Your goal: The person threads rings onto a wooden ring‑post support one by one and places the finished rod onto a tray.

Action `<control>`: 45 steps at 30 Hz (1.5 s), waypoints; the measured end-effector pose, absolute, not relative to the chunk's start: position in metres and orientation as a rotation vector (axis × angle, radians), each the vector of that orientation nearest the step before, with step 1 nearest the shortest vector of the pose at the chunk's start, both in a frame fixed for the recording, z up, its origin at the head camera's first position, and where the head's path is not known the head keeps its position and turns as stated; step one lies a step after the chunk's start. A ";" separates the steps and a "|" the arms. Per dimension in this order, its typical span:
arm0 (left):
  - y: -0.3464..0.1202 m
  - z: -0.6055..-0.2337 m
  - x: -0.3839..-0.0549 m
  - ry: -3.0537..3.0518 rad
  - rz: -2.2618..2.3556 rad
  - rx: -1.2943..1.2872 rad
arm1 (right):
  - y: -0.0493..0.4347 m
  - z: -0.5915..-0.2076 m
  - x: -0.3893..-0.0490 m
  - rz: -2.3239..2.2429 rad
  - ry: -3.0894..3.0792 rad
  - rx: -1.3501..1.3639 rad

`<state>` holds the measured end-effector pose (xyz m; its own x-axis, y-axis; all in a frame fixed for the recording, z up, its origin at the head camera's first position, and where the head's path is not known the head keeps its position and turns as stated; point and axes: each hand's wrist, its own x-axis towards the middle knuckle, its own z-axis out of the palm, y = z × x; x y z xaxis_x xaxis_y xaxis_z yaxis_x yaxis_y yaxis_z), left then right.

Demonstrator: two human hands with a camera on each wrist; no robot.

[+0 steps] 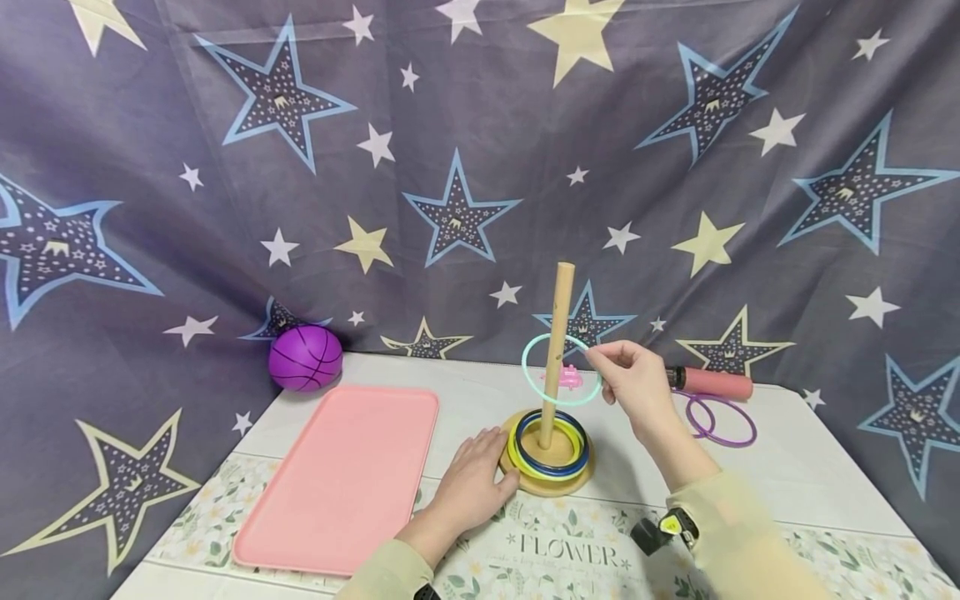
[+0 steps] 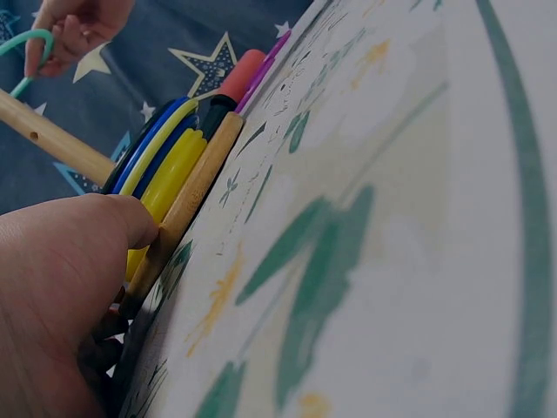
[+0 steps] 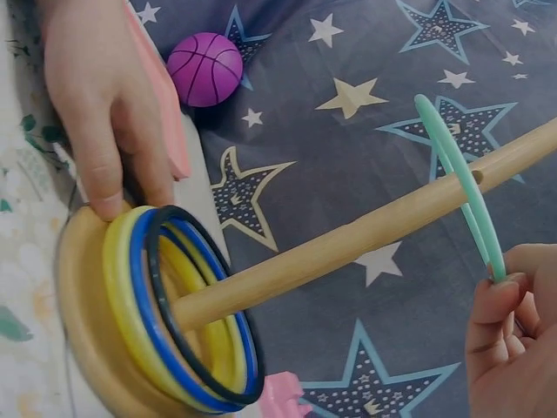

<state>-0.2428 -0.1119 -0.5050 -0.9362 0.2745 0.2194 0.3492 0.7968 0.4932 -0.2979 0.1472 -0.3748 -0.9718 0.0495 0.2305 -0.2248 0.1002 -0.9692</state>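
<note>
A wooden stand with an upright pole (image 1: 561, 333) rises from a round base (image 3: 87, 287). Yellow (image 3: 117, 287), blue (image 3: 144, 322) and dark (image 3: 165, 318) rings lie stacked around the pole's foot. My left hand (image 1: 468, 483) holds the base's left rim, thumb in front and fingers farther back, as the left wrist view (image 2: 70, 279) also shows. With thumb and index finger my right hand (image 1: 637, 383) pinches a mint-green ring (image 3: 452, 165) at its right edge. That ring encircles the pole partway up, tilted, well above the stack.
Left of the stand lies a pink tray (image 1: 352, 475), with a purple ball (image 1: 305, 358) behind it. Two purple rings (image 1: 738, 442) and a pink-handled cylinder (image 1: 716, 384) are at the right. A small pink toy (image 1: 572, 377) sits behind the pole. Star-patterned cloth (image 1: 420, 108) hangs at the back.
</note>
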 end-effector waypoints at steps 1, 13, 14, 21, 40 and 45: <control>-0.112 -0.505 -0.243 -2.848 -0.819 -0.496 | 0.147 -0.377 -0.297 1.972 -2.173 0.169; -0.112 -0.503 -0.241 -2.839 -0.838 -0.497 | 0.145 -0.403 -0.295 1.983 -2.215 0.093; -0.112 -0.503 -0.241 -2.838 -0.837 -0.496 | 0.145 -0.405 -0.295 1.978 -2.217 0.086; -0.112 -0.503 -0.241 -2.838 -0.833 -0.494 | 0.145 -0.426 -0.295 1.915 -2.272 0.043; -0.112 -0.503 -0.241 -2.837 -0.850 -0.507 | 0.143 -0.469 -0.292 1.927 -2.307 0.035; -0.112 -0.504 -0.243 -2.825 -0.864 -0.515 | 0.141 -0.471 -0.291 1.934 -2.313 0.032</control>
